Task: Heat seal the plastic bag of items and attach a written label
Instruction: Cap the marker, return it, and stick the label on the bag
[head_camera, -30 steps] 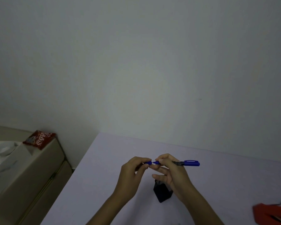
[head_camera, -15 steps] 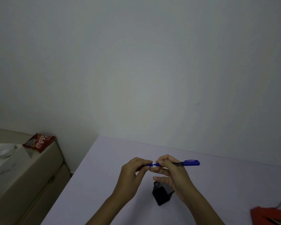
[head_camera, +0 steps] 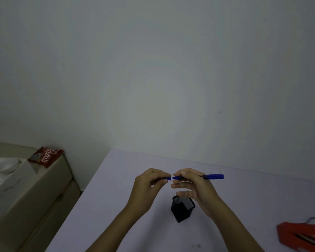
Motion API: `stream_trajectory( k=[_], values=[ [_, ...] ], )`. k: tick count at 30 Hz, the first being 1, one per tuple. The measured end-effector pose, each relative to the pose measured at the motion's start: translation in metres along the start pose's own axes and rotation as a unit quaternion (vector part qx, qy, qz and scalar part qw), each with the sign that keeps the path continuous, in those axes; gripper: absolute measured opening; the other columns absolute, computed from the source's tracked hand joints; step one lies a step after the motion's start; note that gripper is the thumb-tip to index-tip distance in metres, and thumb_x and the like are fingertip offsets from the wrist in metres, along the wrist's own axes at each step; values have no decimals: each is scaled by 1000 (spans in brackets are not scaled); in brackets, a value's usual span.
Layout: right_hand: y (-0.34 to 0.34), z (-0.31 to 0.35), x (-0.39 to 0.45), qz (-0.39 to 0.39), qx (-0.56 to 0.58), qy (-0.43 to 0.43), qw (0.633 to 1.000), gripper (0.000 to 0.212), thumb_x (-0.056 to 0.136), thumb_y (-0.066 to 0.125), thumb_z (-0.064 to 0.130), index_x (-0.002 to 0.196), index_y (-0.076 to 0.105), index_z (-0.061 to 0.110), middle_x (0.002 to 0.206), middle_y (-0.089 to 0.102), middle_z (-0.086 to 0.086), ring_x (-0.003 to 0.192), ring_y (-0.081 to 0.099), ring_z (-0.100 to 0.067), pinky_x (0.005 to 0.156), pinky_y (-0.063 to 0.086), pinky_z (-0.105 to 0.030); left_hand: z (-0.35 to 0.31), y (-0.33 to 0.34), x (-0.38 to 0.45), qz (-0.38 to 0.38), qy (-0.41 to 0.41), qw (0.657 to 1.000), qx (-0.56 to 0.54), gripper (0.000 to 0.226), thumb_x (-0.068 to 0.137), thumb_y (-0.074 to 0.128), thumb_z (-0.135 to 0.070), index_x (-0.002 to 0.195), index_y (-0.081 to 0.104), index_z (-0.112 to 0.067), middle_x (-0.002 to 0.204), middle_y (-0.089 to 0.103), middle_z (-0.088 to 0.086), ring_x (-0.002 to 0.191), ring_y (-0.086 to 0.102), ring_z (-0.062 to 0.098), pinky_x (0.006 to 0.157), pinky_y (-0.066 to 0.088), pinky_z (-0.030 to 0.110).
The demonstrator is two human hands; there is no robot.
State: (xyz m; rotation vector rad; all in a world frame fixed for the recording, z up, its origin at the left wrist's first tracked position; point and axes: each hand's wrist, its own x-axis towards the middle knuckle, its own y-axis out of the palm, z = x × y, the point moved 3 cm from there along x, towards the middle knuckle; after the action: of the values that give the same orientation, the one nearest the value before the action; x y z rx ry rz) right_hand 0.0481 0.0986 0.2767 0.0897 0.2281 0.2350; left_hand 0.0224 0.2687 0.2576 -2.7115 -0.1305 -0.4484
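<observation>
Both hands meet above the bench (head_camera: 127,179). The right hand (head_camera: 193,186) pinches the barrel of one blue marker (head_camera: 213,177); the left hand (head_camera: 149,184) pinches its tip end, probably the cap, though this is too small to confirm. One black pen holder (head_camera: 182,210) stands below them. One red device (head_camera: 302,235), possibly the sealer, lies at right. No bag or label is visible; sealing and labelling appear outstanding.

L hand (head_camera: 149,186) pinches cap | R hand (head_camera: 195,186) grips blue marker (head_camera: 213,176)
</observation>
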Motion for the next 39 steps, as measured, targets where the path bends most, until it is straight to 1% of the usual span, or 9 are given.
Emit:
stream_trajectory(
  k=[8,11,20,27,30,32,34,36,39],
  values=[
    [0,-2,-4,-9,-15,-22,1000,24,92,49,2,84,71,2,88,72,-22,86,71,-38,73,58,-46,-5,0,-3,36,-20,999,16,19,91,63,-16,104,73,-26,98,69,-13,91,62,-1,78,50,11],
    [-1,-2,-6,-10,-19,-24,999,24,92,48,2,85,71,1,87,71,-21,85,71,-38,71,58,-45,-8,0,-4,39,-17,999,22,19,91,62,-17,104,72,-27,98,68,-15,91,62,-3,77,49,8],
    [-4,-2,-10,-12,-10,-30,999,23,93,48,4,85,70,3,84,71,-20,82,71,-35,67,58,-41,-13,4,-4,39,-22,999,20,17,88,66,-14,100,72,-25,96,69,-14,90,63,-3,80,51,10],
    [-5,3,-8,-14,12,-31,999,21,92,49,3,88,69,0,83,70,-20,79,70,-34,65,58,-40,-13,9,-2,41,-50,998,-5,17,90,64,-14,96,69,-28,93,69,-17,88,63,-4,77,50,8],
    [-5,4,-7,-15,25,-32,999,20,92,49,3,88,68,-1,82,69,-21,78,69,-34,63,57,-39,-11,12,-2,46,-79,995,-44,14,92,60,-13,98,66,-26,93,70,-12,87,66,0,79,53,16],
    [-5,4,-7,-18,31,-34,999,21,92,48,3,87,68,-1,82,68,-21,77,69,-33,63,57,-39,-9,12,-2,44,-96,991,-81,19,95,55,-13,107,62,-26,94,71,-7,89,68,5,82,55,21],
    [-4,5,-6,-19,32,-34,999,21,92,48,3,87,68,0,82,68,-21,78,69,-34,63,57,-39,-9,12,-1,43,-106,987,-115,29,98,49,-13,118,58,-32,94,70,-6,92,68,7,84,55,21],
    [-4,4,-6,-16,32,-32,999,21,93,48,4,88,68,0,83,69,-20,81,70,-35,64,57,-39,-9,10,0,37,-126,981,-143,28,100,47,-15,117,61,-33,97,72,-6,95,68,6,85,55,21],
    [-1,3,-6,-9,21,-30,999,18,94,50,5,92,68,3,86,72,-19,85,71,-36,66,57,-40,-8,9,2,14,-195,952,-235,18,98,52,-18,110,64,-23,102,75,-5,99,69,9,89,54,27]
  ],
)
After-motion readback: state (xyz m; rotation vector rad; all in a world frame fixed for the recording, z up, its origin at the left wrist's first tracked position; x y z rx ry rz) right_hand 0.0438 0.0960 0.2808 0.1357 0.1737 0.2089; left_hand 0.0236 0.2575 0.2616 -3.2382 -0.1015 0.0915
